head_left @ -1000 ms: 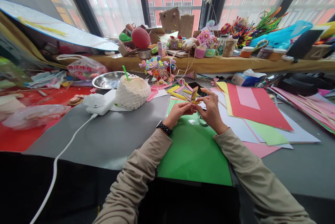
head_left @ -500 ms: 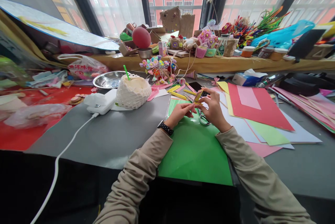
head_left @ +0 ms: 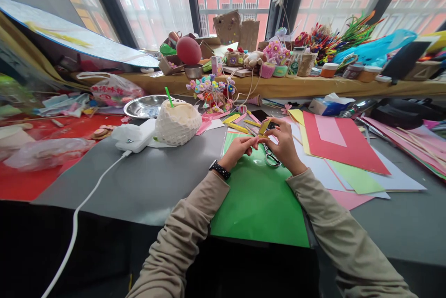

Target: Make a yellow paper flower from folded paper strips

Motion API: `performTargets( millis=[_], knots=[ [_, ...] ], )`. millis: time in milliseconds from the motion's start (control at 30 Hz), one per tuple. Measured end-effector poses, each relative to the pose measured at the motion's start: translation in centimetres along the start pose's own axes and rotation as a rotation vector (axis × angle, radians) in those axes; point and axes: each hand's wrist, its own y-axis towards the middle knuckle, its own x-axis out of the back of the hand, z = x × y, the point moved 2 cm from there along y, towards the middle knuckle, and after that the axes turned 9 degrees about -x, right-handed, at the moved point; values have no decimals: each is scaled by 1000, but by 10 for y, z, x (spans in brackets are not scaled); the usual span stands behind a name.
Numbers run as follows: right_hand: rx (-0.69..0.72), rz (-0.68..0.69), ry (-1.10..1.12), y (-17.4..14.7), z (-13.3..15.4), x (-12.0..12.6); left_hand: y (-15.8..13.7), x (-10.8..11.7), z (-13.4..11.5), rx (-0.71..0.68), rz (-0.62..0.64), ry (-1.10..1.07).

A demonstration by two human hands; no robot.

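Note:
A small folded yellow paper strip (head_left: 264,126) is pinched by my right hand (head_left: 283,142), its fingers closed on the strip. Fingertips of my left hand (head_left: 240,150) meet it from the left, also pinched on the lower part of the strip. Both hands are just above a glossy green sheet (head_left: 259,205). Metal scissors (head_left: 272,158) lie on the sheet under my right hand, their blades partly hidden. Beyond my fingers lie several yellow paper strips (head_left: 238,127) and a few pink ones.
Coloured paper sheets, with a red one (head_left: 344,142) on top, overlap at the right. On the left stand a netted coconut (head_left: 177,124) with a green straw, a white charger (head_left: 135,135) with its cable, and a metal plate (head_left: 142,106). Small flower crafts (head_left: 212,88) stand behind.
Both hands stay in nearly the same place, with only slight finger movement around the yellow strip. The view has shifted very slightly.

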Motion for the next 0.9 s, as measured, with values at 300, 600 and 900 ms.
performTargets(
  millis=[300, 600, 900],
  knots=[
    [-108, 77, 103, 1, -3, 3, -3, 4, 2, 127, -92, -201],
    [-191, 116, 240, 1, -2, 1, -1, 3, 5, 168, 46, -223],
    [-239, 98, 176, 1, -6, 0, -1, 3, 4, 217, 27, -143]
  ],
)
